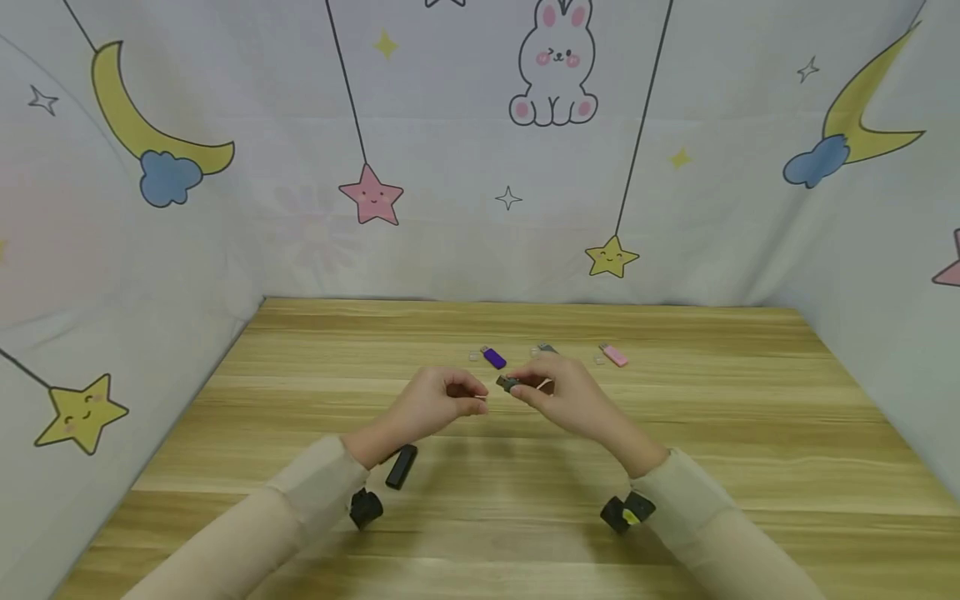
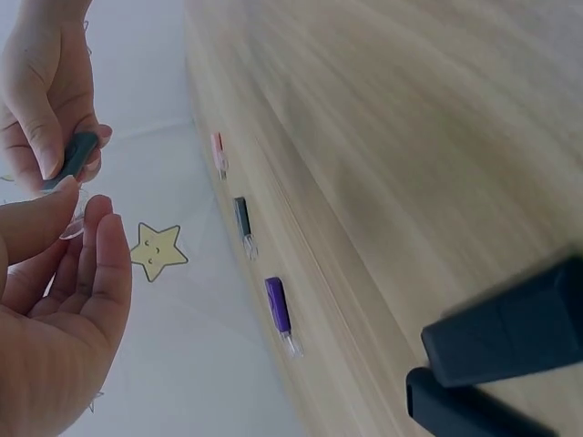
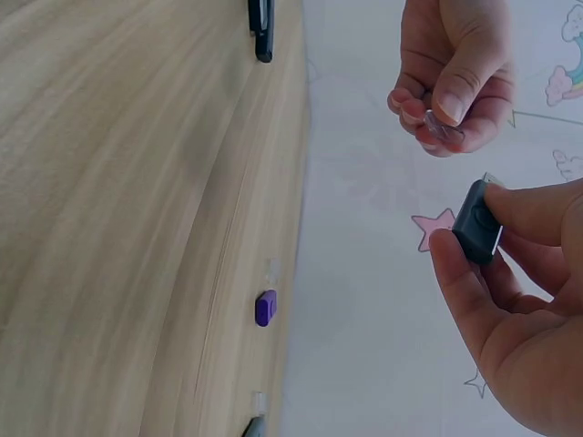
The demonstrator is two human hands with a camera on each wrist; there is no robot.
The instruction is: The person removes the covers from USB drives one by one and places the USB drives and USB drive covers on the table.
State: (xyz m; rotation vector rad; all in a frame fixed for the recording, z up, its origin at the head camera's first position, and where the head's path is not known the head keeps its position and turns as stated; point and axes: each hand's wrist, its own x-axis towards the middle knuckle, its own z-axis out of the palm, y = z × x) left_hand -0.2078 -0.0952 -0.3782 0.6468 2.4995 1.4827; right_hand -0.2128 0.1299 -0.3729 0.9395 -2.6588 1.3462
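My right hand (image 1: 566, 398) pinches a dark green USB stick (image 3: 475, 226) between thumb and fingers, its metal plug pointing toward the left hand. A small clear plastic cap (image 3: 444, 127) is pinched in the fingertips of my left hand (image 1: 435, 404). Cap and stick are apart, with a short gap between them, and both hands are raised above the table. Beyond them on the tabletop lie a purple USB stick (image 1: 494, 358), a grey one (image 1: 547, 348) partly behind the right hand, and a pink one (image 1: 615, 355). Each has a clear cap off beside its plug.
Two black oblong objects lie by the left forearm; the nearer black one (image 1: 402, 467) shows fully, the other is mostly hidden by the wrist. The wooden table (image 1: 510, 533) ends at a printed white cloth (image 1: 450, 258) at the back and sides.
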